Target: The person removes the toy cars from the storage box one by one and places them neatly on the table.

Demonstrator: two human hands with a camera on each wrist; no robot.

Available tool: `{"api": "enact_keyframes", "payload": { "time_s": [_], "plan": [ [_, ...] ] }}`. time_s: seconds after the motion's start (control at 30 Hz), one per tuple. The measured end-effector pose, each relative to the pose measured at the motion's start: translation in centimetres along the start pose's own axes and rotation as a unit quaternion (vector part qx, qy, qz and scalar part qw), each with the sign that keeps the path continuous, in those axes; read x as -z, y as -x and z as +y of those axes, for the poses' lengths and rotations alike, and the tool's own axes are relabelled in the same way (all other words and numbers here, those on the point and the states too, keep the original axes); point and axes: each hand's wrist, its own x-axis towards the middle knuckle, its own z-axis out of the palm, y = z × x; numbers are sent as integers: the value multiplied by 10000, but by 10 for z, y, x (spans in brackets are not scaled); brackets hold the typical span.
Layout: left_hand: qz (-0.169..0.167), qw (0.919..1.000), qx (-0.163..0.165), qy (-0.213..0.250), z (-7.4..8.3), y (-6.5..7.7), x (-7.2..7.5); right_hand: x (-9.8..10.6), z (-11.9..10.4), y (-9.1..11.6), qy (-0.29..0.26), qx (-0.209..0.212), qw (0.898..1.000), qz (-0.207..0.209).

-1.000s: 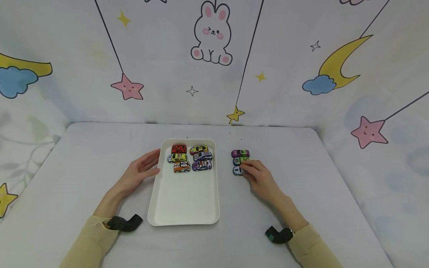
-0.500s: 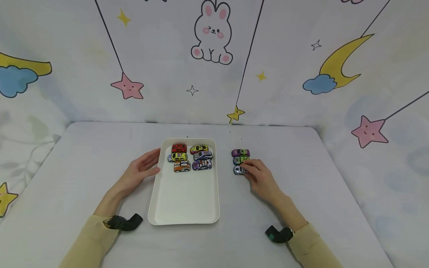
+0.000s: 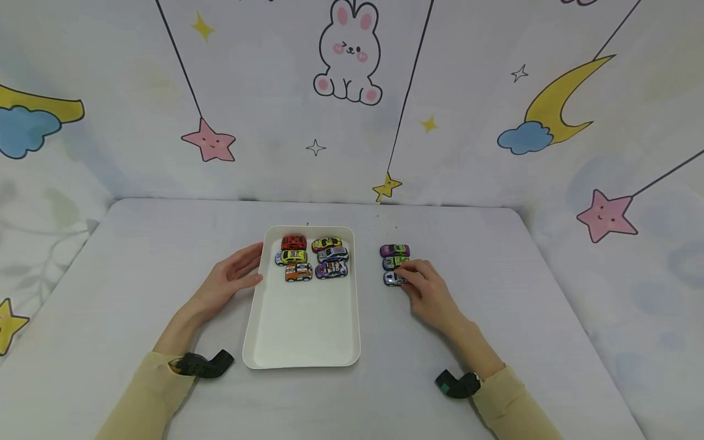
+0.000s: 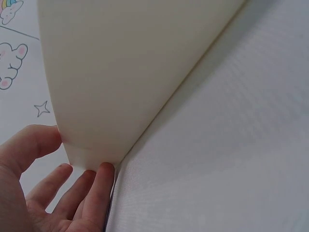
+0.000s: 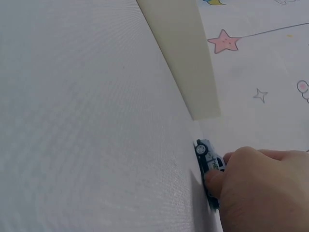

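A white tray [image 3: 301, 324] lies on the table with several small toy cars in its far half. My left hand [image 3: 227, 280] rests its fingertips against the tray's left side; in the left wrist view the fingers [image 4: 99, 193] touch the tray wall [image 4: 116, 72]. Right of the tray, three toy cars stand in a column. My right hand [image 3: 431, 294] pinches the nearest one, a silver toy car [image 3: 392, 278], whose right end is hidden by the fingers. Seen from the right wrist, thumb and fingers close on that car [image 5: 207, 150] at the tabletop.
Beyond the silver car sit a green toy car [image 3: 393, 263] and a purple toy car [image 3: 394, 250]. Inside the tray, a red car [image 3: 294, 242] and an orange car [image 3: 299, 273] are on the left, a purple-and-white car [image 3: 332, 270] on the right. A printed cloth backdrop [image 3: 264, 91] rises behind the table.
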Motion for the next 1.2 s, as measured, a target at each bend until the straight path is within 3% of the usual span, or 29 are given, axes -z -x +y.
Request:
{"api": "enact_keyframes", "payload": {
  "time_s": [1.2],
  "plan": [
    [4, 10000, 33, -5, 1, 0, -1, -2, -1, 0, -37, -27, 9996, 272]
  ]
}}
